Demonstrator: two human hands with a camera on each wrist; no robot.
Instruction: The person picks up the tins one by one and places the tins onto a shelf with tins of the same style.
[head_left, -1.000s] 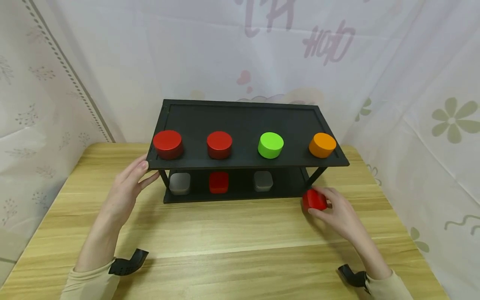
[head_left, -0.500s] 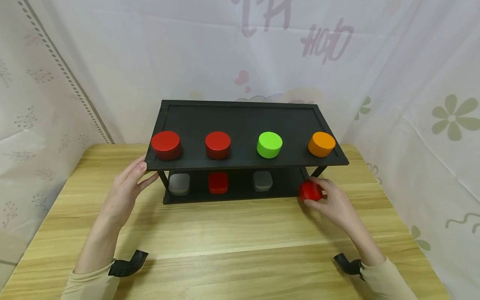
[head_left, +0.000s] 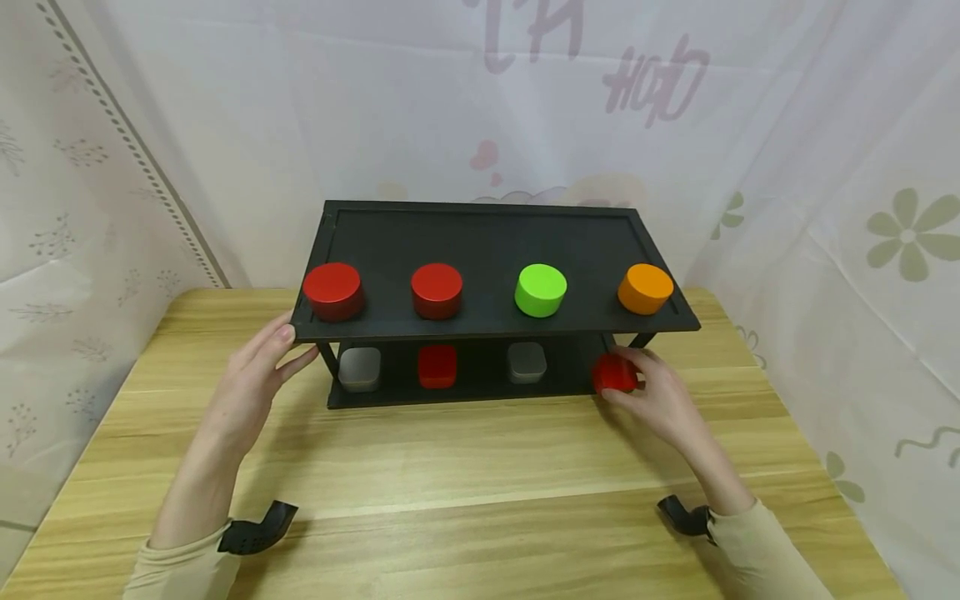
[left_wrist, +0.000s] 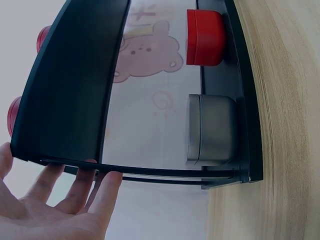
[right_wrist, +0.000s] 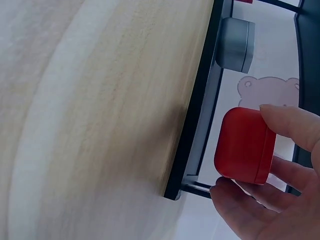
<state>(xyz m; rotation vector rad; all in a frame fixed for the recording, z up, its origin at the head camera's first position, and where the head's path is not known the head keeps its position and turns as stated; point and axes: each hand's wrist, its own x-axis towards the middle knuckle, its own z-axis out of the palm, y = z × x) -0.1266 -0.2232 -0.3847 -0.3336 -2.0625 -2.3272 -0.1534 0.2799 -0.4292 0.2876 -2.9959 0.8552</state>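
Observation:
My right hand (head_left: pixel 663 400) holds a red rounded-square tin (right_wrist: pixel 242 145) between thumb and fingers, at the right end of the lower level of a black two-tier rack (head_left: pixel 480 237). In the right wrist view the tin is upright, lid on top, with its base close over the lower shelf. My left hand (head_left: pixel 251 379) grips the rack's upper left front corner, thumb at the corner and fingers against the end frame. On the lower level stand a silver tin (left_wrist: pixel 212 130), a red square tin (left_wrist: pixel 206 37) and another silver tin (right_wrist: pixel 235 45).
Along the rack's top front stand two red round tins (head_left: pixel 333 292), a green round tin (head_left: pixel 540 290) and an orange round tin (head_left: pixel 645 289). The rack is on a wooden table (head_left: pixel 480 500), with a printed white cloth (head_left: pixel 420 108) behind it. A slanted black post (head_left: pixel 641 340) supports the right end.
My right hand has carried the red square tin leftward and slightly away from me, from beside the right post to over the lower shelf. My left hand stays at the corner.

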